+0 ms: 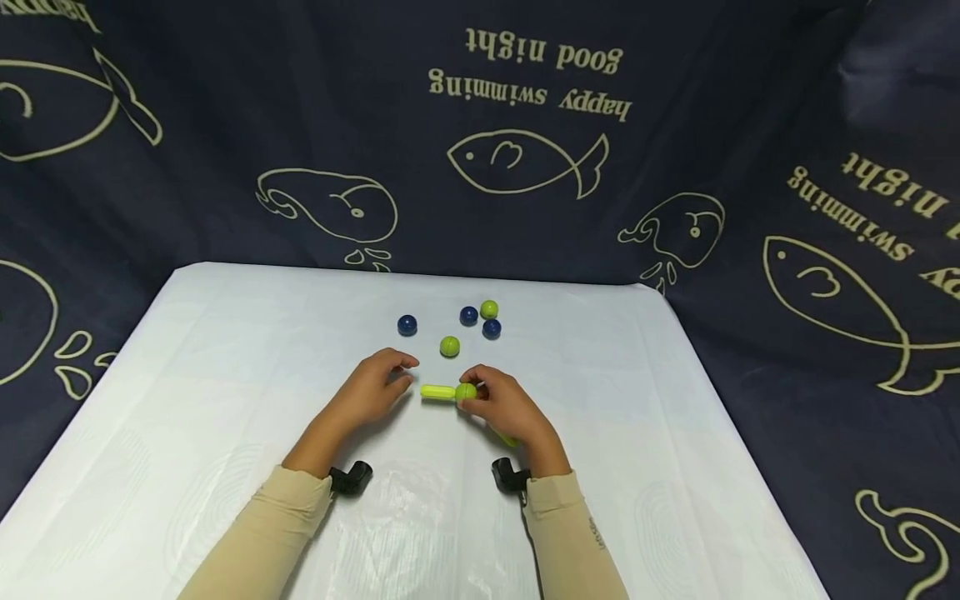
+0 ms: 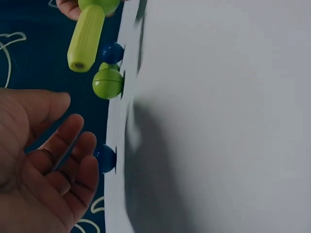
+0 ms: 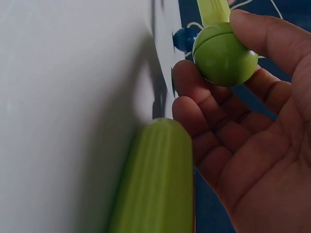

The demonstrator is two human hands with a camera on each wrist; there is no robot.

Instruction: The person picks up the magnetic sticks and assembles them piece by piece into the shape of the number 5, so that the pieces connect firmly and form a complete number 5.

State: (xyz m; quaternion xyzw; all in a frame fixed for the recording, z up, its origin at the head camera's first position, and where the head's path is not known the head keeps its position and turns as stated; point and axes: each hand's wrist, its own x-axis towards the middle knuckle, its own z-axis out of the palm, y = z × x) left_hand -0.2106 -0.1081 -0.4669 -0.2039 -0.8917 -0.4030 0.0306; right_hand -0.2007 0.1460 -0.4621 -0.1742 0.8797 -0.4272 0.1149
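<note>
My right hand (image 1: 512,406) pinches a green ball (image 3: 226,56) between thumb and fingers. A yellow-green ribbed rod (image 1: 437,392) sticks out from that ball toward the left, joined end to ball. To the left of the rod's free end, my left hand (image 1: 373,387) holds nothing, its fingers loosely bent and thumb apart. Under the right wrist lies a second yellow-green rod (image 3: 158,179), mostly covered by the hand in the head view.
Beyond the hands, a loose green ball (image 1: 450,347) and a blue ball (image 1: 407,325) sit on the white-covered table (image 1: 225,350). Two more blue balls and another green ball (image 1: 489,309) cluster slightly right. A dark printed curtain (image 1: 510,233) hangs behind.
</note>
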